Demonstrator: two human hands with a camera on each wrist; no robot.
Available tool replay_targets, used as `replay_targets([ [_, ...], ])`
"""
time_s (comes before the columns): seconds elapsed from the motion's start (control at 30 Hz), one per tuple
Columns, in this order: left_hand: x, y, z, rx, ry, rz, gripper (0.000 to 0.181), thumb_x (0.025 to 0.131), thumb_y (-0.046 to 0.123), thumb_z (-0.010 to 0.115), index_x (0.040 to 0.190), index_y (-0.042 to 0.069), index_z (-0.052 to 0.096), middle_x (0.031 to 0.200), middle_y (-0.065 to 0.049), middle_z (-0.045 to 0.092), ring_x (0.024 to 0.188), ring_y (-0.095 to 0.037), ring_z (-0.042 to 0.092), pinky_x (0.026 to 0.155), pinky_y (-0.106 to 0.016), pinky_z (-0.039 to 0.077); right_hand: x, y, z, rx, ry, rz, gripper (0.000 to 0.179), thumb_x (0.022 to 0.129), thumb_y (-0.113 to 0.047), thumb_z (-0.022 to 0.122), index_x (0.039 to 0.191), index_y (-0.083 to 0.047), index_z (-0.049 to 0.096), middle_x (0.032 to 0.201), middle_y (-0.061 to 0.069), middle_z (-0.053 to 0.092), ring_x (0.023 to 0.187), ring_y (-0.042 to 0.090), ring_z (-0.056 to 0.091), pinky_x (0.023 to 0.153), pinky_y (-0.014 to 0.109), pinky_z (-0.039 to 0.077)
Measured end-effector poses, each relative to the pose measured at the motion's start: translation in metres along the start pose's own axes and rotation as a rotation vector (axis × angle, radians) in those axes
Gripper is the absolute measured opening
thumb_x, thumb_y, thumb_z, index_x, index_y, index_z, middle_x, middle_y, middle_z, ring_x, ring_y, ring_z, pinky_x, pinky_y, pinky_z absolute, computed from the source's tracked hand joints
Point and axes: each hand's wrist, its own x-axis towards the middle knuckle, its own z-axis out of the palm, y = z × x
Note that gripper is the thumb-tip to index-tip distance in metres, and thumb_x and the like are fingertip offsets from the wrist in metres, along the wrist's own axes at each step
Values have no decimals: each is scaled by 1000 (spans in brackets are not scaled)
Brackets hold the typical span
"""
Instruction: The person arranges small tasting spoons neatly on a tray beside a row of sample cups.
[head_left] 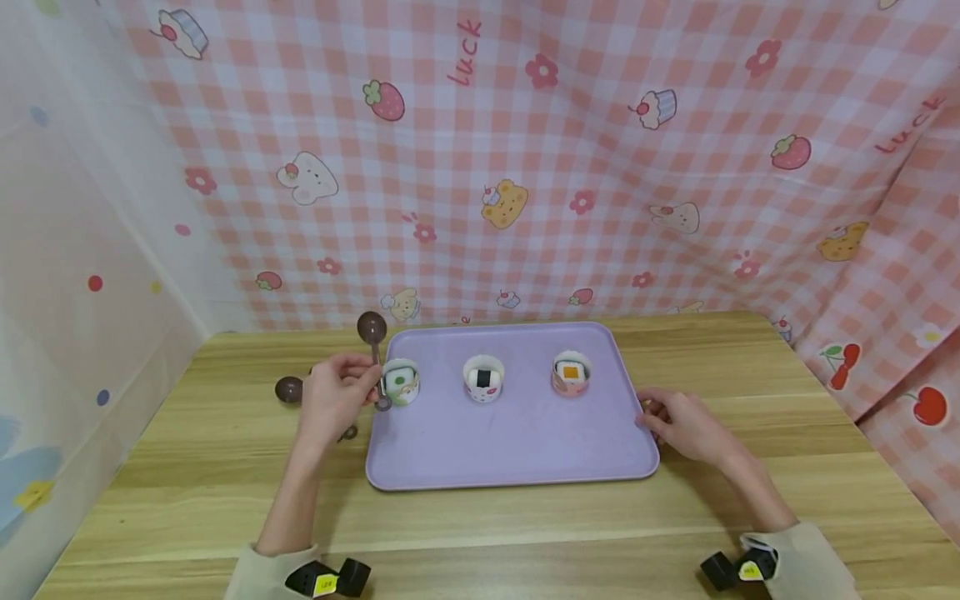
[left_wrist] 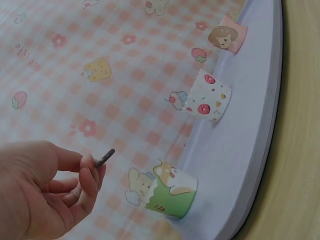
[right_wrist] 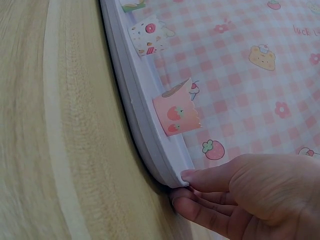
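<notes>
My left hand pinches the handle of a brown measuring spoon between thumb and fingers, its round bowl pointing up, over the left edge of a lilac tray. In the left wrist view, only a short dark piece of the handle shows past the fingertips. At the tray's right edge, my right hand grips the rim, thumb on top and fingers underneath. Three paper baking cups stand in a row on the tray: a green one, a white patterned one and a pink one.
Each cup holds a small block, such as the white one with a black band. Another brown spoon lies on the wooden table, partly hidden behind my left hand. A pink checked cloth hangs behind the table.
</notes>
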Motion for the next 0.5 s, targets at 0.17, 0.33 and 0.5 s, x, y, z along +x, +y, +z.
replay_targets([
  [0.17, 0, 0, 4, -34, -13, 17, 21, 96, 6, 66, 111, -10, 63, 93, -21, 71, 59, -6, 62, 61, -25, 57, 1, 1, -1, -2, -3, 10, 28, 93, 3, 66, 118, 16, 61, 80, 4, 66, 64, 8, 61, 54, 25, 54],
  [0.33, -1, 0, 9, -46, -25, 27, 19, 97, 4, 66, 110, -9, 62, 91, -19, 70, 59, -6, 61, 60, -24, 56, 1, 1, -1, -6, -6, 12, 29, 93, 3, 65, 118, 17, 60, 81, 4, 66, 65, 9, 61, 54, 25, 54],
  [0.5, 0, 0, 15, -55, -36, 44, 16, 95, 1, 66, 107, -9, 63, 89, -19, 70, 57, -6, 60, 58, -22, 55, 1, 0, -1, -7, -4, 11, 29, 93, 3, 65, 118, 16, 61, 80, 4, 66, 64, 9, 61, 54, 25, 53],
])
